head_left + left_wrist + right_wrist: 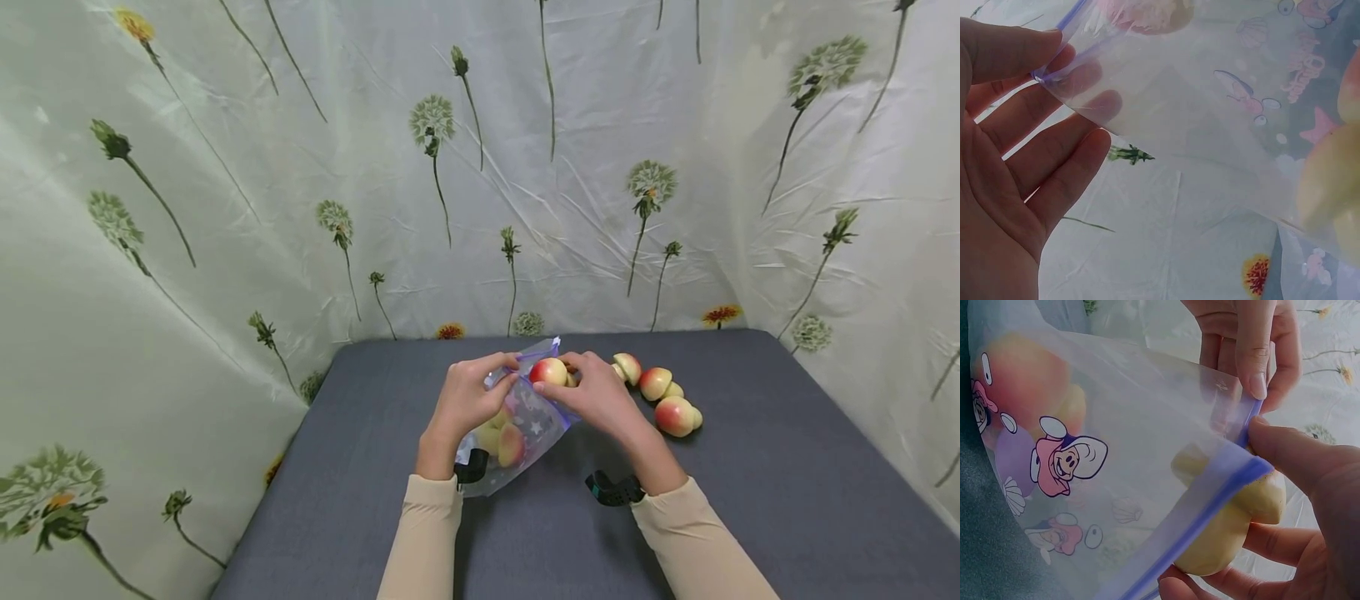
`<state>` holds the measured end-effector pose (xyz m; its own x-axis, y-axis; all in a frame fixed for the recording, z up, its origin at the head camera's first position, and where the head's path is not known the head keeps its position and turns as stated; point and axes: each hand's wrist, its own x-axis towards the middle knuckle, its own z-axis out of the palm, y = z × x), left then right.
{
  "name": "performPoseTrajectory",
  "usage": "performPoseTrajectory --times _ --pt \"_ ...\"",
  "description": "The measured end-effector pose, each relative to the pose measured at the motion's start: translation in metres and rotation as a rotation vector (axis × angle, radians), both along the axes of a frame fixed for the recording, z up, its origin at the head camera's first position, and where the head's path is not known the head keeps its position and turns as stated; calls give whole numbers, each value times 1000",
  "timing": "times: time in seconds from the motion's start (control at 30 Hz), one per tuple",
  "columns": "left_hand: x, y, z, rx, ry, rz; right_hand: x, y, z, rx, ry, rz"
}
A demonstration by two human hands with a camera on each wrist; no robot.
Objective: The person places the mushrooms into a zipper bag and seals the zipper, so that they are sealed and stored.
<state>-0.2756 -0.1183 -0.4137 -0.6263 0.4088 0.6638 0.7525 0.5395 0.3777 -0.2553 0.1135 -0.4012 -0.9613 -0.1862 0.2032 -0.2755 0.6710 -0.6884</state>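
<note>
A translucent zip bag (542,429) with purple zip edging and cartoon shell prints leans over the dark table, its mouth up. My left hand (468,400) pinches the bag's rim between thumb and fingers, the other fingers spread behind the film in the left wrist view. At the mouth, my right hand (600,396) grips a red-and-yellow toy mushroom (549,372). In the right wrist view that mushroom (1210,544) is partly behind the purple zip strip, and the right thumb touches the rim beside the left hand (1247,344). More toy mushrooms (512,445) lie low inside the bag.
Three loose toy mushrooms lie right of my right hand: one close by the fingers (627,367), one behind the wrist (657,383), one nearer me (677,416). The dark table (360,433) ends at a floral curtain (480,192) behind and at the sides.
</note>
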Motion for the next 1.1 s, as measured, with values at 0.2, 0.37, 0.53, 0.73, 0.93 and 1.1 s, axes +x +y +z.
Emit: performPoseTrajectory --times 0.2,0.37,0.53,0.73,0.93,1.1 --pt "-1 -1 2 8 2 -5 0 -3 2 -19 -37 31" --pt "-1 -2 1 2 4 -3 1 -5 5 -61 -61 64" --pt "0 -3 0 2 14 8 3 -5 5 -78 -54 79" --pt "0 -4 0 8 13 3 7 -2 8 -90 -20 68" --pt "0 -4 0 0 12 8 9 2 11 -92 16 69" --pt "1 -4 0 -8 5 16 10 7 12 -99 43 56"
